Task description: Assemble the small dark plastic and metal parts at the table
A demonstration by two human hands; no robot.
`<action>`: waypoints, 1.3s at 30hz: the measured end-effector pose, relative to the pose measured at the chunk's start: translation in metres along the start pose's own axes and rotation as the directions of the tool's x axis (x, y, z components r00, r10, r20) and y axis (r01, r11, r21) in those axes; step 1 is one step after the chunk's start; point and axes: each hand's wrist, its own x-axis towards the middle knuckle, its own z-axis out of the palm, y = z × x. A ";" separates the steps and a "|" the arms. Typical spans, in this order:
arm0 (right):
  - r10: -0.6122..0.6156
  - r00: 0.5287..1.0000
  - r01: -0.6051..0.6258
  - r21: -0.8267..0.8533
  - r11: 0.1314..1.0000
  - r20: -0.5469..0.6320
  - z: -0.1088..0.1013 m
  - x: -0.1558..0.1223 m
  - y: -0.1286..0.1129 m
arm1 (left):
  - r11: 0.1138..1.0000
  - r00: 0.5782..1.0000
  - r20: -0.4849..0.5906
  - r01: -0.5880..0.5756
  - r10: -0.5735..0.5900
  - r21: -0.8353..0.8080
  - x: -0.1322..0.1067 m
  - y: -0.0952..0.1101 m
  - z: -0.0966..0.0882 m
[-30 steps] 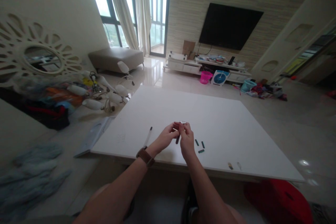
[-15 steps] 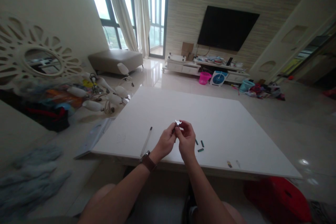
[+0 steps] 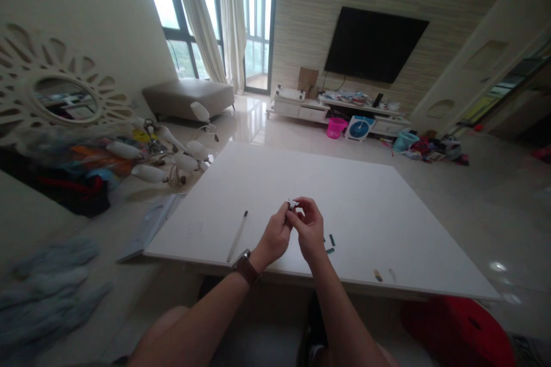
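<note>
Close together over the near middle of the white table point(image 3: 353, 195), my two hands meet at a small shiny silver piece with a T-shaped top point(image 3: 292, 204). My left hand point(image 3: 275, 236) is closed around its lower part, which is mostly hidden by the fingers. Thumb and fingers of my right hand point(image 3: 309, 229) pinch at the piece from the right side. Its exact kind is too small to make out. Several small dark green strips point(image 3: 332, 239) lie just right of my right hand, partly covered by it.
A thin pale stick with a dark tip point(image 3: 237, 236) lies left of my hands. Near the front edge at right are a small yellow-and-dark piece point(image 3: 377, 276) and a clear little item point(image 3: 392, 274). A red stool point(image 3: 456, 330) stands below the table's right corner.
Both hands keep their hold on the silver piece. My right hand has shifted slightly, and more of the green strips is covered. The view has moved a little.
</note>
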 end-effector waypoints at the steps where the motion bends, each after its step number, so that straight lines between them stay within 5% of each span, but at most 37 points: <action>1: 0.007 1.000 -0.007 0.008 1.000 0.012 0.000 -0.001 -0.001 | 1.000 1.000 -0.002 -0.002 0.002 0.003 -0.001 0.001 0.000; 12: 0.012 0.996 -0.015 0.040 0.999 0.090 -0.003 -0.010 -0.009 | 0.999 0.999 -0.014 -0.042 0.042 0.005 -0.015 0.005 0.001; 19: 0.017 0.996 -0.021 0.042 0.999 0.085 -0.002 -0.002 -0.003 | 0.996 1.000 -0.013 -0.024 0.025 0.081 -0.006 0.003 0.000; 30: 0.001 1.000 -0.005 0.114 0.993 0.031 0.006 -0.005 -0.003 | 0.999 1.000 -0.015 0.025 -0.025 -0.029 -0.003 0.007 -0.001; 39: -0.035 0.995 0.038 -0.037 0.999 0.089 0.007 -0.013 -0.007 | 0.998 0.997 -0.048 0.057 -0.056 0.007 -0.011 0.008 -0.003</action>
